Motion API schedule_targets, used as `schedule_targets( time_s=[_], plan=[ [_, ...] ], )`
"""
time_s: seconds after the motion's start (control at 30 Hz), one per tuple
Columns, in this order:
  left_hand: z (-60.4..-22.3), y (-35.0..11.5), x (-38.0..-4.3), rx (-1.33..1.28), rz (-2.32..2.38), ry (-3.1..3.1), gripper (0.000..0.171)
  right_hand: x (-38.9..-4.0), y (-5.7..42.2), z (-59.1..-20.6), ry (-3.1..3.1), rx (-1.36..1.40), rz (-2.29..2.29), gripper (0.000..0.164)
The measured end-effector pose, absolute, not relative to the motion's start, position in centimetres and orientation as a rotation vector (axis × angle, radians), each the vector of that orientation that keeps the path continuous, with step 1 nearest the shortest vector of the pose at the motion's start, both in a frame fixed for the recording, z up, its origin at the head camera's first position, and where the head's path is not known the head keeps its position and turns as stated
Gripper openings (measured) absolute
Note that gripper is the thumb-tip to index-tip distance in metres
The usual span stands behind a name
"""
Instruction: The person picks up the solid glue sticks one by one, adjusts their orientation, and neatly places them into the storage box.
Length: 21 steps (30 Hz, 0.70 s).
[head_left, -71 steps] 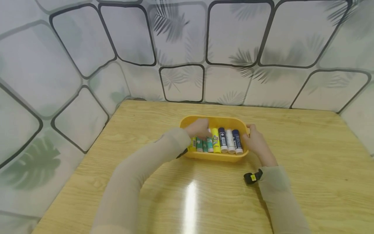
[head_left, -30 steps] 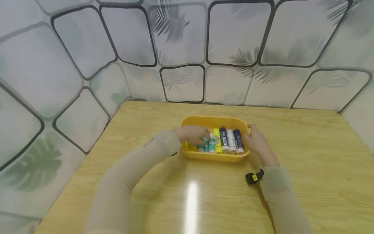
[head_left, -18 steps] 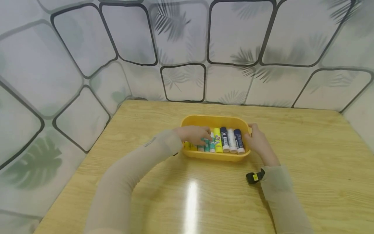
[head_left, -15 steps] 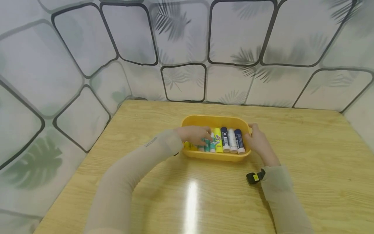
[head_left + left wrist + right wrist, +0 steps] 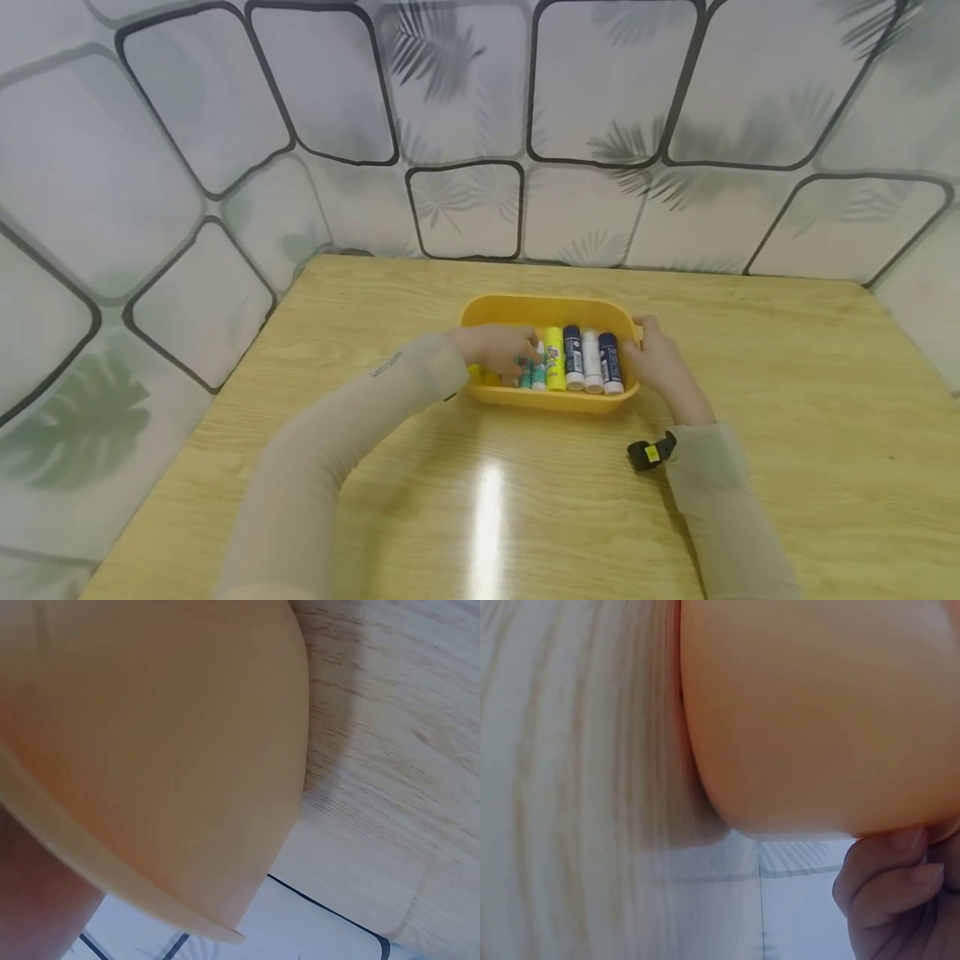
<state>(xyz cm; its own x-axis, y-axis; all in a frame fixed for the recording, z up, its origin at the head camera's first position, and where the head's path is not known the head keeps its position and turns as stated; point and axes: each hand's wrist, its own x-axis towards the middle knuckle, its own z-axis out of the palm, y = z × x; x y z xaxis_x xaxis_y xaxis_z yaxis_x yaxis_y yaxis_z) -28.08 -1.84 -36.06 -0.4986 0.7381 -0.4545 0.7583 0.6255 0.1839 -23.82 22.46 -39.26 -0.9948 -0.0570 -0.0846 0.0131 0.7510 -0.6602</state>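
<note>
A yellow plastic basket (image 5: 555,402) rests on the table with a row of glue sticks in it. Among them are a yellow glue stick (image 5: 554,358), a white one (image 5: 592,362), dark blue ones (image 5: 610,363) and teal ones (image 5: 539,367). My left hand (image 5: 498,347) reaches over the basket's left end, fingers bent down among the teal glue sticks. It covers several sticks, and whether it pinches one is hidden. At the other end my right hand (image 5: 656,358) grips the basket's rim, its curled fingers (image 5: 892,881) showing beneath the rim in the right wrist view.
The wooden table (image 5: 787,400) extends around the basket and has a bright reflection in front. A patterned cloth backdrop (image 5: 472,208) rises behind and to the left. A black wrist camera (image 5: 649,452) hangs at the right sleeve.
My left hand has come forward and lower from the back of the sticks, its fingers bending down over the teal ones in the last half second. The right hand stays on the rim.
</note>
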Motion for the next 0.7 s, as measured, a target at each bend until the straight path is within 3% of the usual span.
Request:
schedule_targets(
  time_s=[0.7],
  plan=[
    [-34.2, -5.0, -28.3, 0.995, 0.106, 2.561, 0.043, -24.3, 22.8, -39.8, 2.846, -0.052, -1.062, 0.049]
  ],
)
